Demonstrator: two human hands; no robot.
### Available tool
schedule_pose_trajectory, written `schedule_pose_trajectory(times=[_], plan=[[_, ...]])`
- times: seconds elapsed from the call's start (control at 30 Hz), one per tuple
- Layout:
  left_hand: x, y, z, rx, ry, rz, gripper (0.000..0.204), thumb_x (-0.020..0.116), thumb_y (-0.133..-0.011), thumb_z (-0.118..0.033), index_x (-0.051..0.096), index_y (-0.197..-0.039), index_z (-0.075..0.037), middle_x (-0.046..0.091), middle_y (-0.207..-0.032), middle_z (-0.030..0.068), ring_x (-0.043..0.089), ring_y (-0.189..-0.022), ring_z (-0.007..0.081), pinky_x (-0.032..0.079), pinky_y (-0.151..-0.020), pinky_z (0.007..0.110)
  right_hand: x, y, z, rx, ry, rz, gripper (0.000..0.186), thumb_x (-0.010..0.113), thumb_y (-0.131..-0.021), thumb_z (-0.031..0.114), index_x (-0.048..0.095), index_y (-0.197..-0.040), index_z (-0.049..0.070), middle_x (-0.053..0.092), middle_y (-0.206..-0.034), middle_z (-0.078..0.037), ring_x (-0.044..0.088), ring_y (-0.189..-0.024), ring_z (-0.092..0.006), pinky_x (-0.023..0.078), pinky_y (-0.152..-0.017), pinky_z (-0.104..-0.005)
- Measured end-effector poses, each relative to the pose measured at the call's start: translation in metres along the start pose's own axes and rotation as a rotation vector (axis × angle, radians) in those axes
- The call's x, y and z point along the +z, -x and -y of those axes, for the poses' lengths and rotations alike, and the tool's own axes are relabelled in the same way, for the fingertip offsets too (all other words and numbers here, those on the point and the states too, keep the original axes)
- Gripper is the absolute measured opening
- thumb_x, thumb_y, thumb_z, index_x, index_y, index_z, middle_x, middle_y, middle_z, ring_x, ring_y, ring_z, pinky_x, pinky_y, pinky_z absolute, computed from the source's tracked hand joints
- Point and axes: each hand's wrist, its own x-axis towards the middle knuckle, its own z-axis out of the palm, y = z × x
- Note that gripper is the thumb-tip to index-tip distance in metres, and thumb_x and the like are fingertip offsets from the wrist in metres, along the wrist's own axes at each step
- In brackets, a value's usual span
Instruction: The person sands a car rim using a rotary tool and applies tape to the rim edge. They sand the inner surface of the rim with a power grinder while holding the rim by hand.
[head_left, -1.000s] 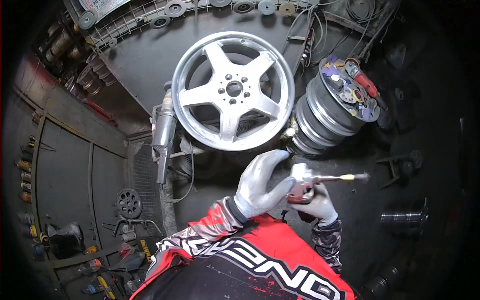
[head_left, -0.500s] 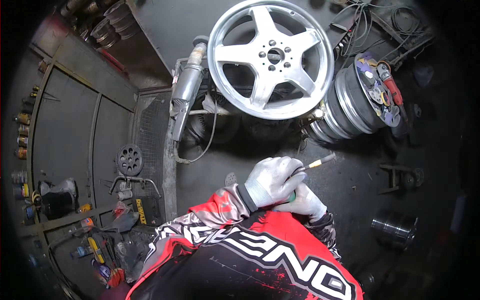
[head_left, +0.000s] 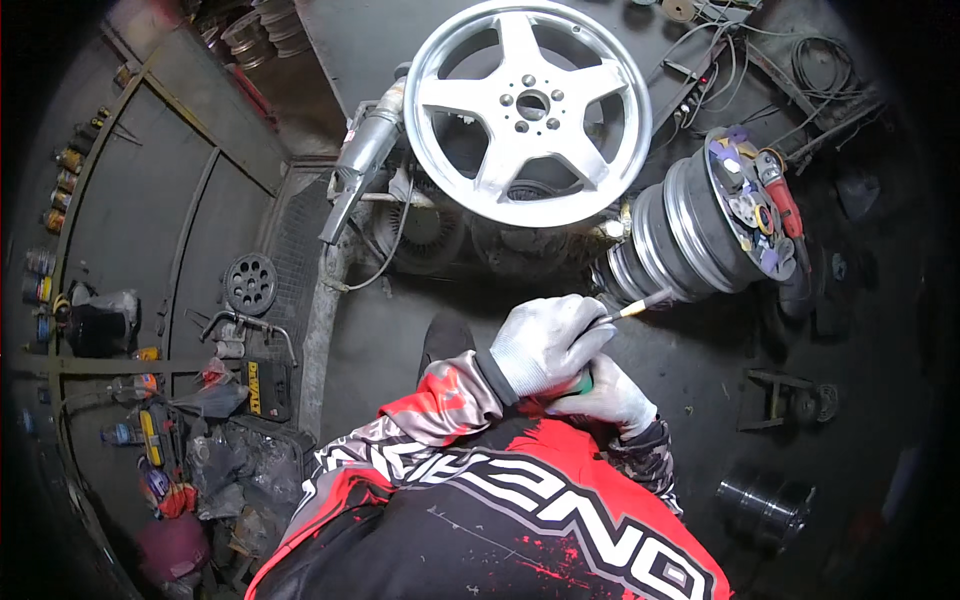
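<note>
Slim dark rod with pale-yellow band gripped by white-gloved left hand, jutting rightward. White-gloved right hand curled just below, against mostly hidden green piece; its closure cannot be told. Silver five-spoke metal wheel mounted ahead of the grip. Judged risk: gloved fingers could be snagged, should the rod be spun beneath them.
</note>
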Motion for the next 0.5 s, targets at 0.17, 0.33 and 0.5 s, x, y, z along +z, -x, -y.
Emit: schedule_pose_trajectory(times=[0.17,0.33,0.5], plan=[[-0.010,-0.005,-0.011,0.068,-0.102,-0.046,0.023,0.072,-0.092,-0.023,0.067,-0.102,-0.003,0.068,-0.088,0.0154,0.069,-0.079,0.0357,0.055,-0.069,0.041,-0.004,-0.006,0.014,-0.007,0.067,0.023,0.069,0.088,-0.071,0.021,0.058,-0.129,-0.001,0.070,-0.119,-0.013,0.066,-0.115,-0.0236,0.049,-0.102,-0.0368],[-0.036,-0.016,-0.012,0.261,-0.308,-0.021,0.020,0.072,-0.088,-0.014,0.068,-0.104,-0.002,0.068,-0.093,0.0157,0.070,-0.082,0.0325,0.056,-0.069,0.039,-0.002,-0.030,0.012,-0.134,-0.010,0.081,0.066,0.084,-0.071,0.021,0.059,-0.128,0.001,0.070,-0.116,-0.010,0.066,-0.109,-0.0208,0.050,-0.099,-0.0349],[-0.065,-0.028,-0.013,0.058,-0.351,0.027,0.023,0.069,-0.095,-0.023,0.069,-0.109,-0.005,0.070,-0.089,0.0148,0.070,-0.081,0.0338,0.056,-0.071,0.039,0.011,-0.064,0.019,-0.279,-0.135,0.140,0.063,0.087,-0.074,0.020,0.060,-0.128,0.003,0.069,-0.116,-0.008,0.065,-0.109,-0.0177,0.048,-0.103,-0.0332]])
